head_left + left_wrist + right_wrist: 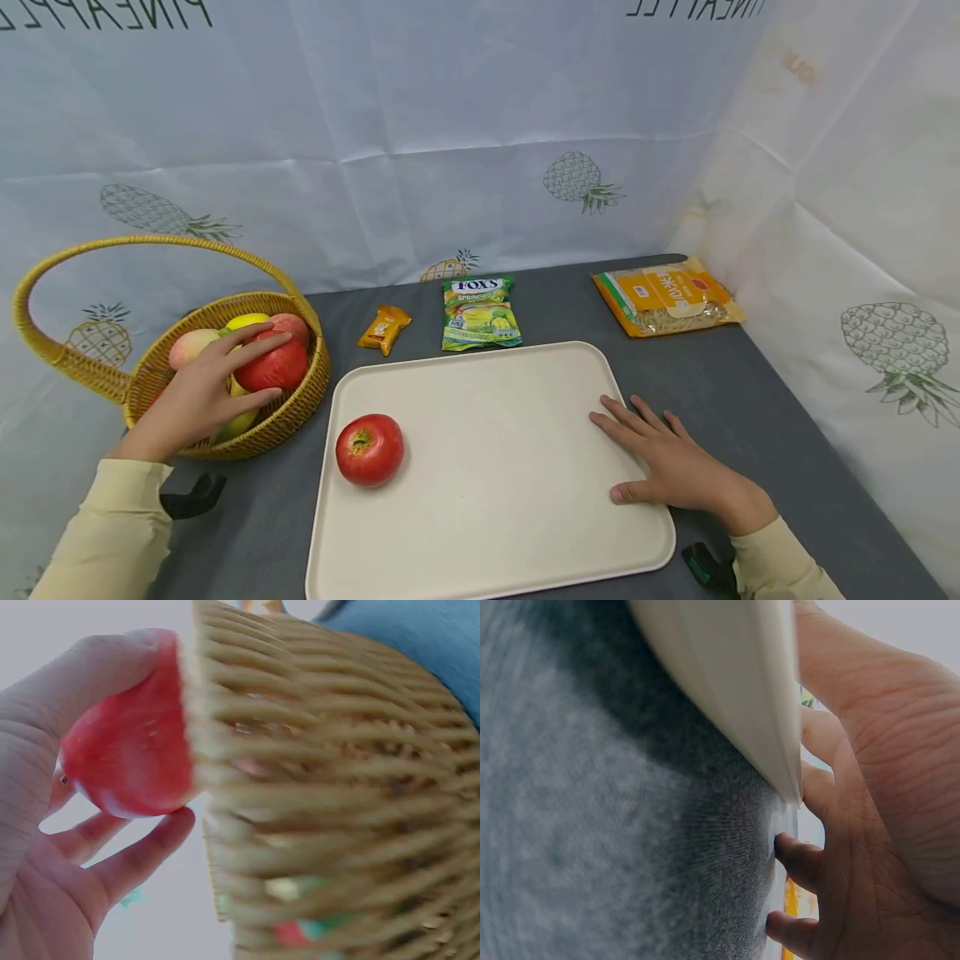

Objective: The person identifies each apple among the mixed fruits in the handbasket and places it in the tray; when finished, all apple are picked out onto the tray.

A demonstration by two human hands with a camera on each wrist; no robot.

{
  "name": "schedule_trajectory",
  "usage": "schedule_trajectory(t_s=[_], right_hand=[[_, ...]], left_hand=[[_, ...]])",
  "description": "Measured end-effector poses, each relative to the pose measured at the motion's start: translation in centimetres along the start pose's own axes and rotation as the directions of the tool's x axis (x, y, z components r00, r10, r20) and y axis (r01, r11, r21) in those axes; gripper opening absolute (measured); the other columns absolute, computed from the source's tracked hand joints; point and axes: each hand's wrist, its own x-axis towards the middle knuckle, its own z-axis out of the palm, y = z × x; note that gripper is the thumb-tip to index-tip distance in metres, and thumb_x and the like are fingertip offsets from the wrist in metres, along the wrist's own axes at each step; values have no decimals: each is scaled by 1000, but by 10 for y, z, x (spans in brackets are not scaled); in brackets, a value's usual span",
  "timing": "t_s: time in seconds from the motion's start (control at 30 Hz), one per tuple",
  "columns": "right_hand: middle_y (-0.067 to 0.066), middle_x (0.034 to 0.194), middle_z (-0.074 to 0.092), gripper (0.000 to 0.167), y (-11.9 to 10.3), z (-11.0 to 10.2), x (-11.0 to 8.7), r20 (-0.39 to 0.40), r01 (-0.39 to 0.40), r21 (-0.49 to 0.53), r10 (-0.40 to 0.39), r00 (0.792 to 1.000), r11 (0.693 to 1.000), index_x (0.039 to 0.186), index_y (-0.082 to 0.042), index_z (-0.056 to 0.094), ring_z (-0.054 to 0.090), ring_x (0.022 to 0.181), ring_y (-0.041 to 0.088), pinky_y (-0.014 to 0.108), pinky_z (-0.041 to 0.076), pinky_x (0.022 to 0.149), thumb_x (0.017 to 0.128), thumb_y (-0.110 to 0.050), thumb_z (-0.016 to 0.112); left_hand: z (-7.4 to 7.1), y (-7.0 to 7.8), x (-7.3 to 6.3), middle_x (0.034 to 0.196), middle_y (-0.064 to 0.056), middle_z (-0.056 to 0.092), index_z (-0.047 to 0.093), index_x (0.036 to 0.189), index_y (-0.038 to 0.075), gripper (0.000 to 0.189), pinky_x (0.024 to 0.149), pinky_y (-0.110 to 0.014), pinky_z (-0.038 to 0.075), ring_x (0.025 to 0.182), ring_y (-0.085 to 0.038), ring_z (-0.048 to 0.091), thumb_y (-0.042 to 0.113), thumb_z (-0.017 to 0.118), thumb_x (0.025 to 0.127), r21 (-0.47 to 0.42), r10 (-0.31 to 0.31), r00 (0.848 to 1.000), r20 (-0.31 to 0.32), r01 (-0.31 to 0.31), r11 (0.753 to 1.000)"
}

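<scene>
My left hand (pixel 213 379) reaches into the yellow wicker basket (pixel 307 408) and holds a red apple (pixel 281 367), thumb on one side and fingers on the other. In the left wrist view the same apple (pixel 131 746) shows beside the woven basket wall (pixel 322 772), which hides part of it. My right hand (pixel 667 458) rests with spread fingers over the right edge of the cream tray (pixel 495 475). The right wrist view shows that tray's rim (pixel 735 682) against the hand (pixel 877 802). Another red apple (pixel 370 450) sits on the tray's left side.
Other fruit, including a pale peach (pixel 191 346) and a yellow fruit (pixel 247 320), fills the basket under its tall handle (pixel 150 240). Behind the tray lie a small orange packet (pixel 385 329), a green candy bag (pixel 480 313) and an orange grain bag (pixel 667 297).
</scene>
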Motion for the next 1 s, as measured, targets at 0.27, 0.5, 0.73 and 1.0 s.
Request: schedule_trajectory(t_s=[0.27,0.5,0.73,1.0], right_hand=[[5,168,18,102,0,0,0,-6,13,3,-13,1000,1000,160,-25,33,9,149,51,80,5,103,77,-71,71],[7,168,19,102,-2,-2,-1,-7,13,7,-13,1000,1000,160,-24,34,9,149,52,81,6,102,77,-72,69],[6,168,18,102,0,0,-1,-12,14,13,-14,1000,1000,160,-24,34,9,149,52,81,5,102,77,-70,71],[6,168,18,102,0,0,0,-14,20,20,-20,1000,1000,160,-24,34,9,149,52,81,5,102,77,-70,71]], left_hand=[[-9,23,10,150,-17,46,55,148,20,92,76,-61,54,126,-40,45,9,94,66,6,74,993,-94,-74,997],[-7,53,26,150,-10,49,58,145,17,72,92,-32,46,129,-34,46,45,83,83,-27,203,970,-133,-208,978],[11,77,41,153,-7,47,54,148,17,78,98,-39,44,133,-29,42,34,89,80,-129,266,961,-79,-274,953],[36,100,59,155,-5,44,52,149,16,87,94,-49,51,133,-28,41,22,93,73,-199,336,942,16,-326,924]])
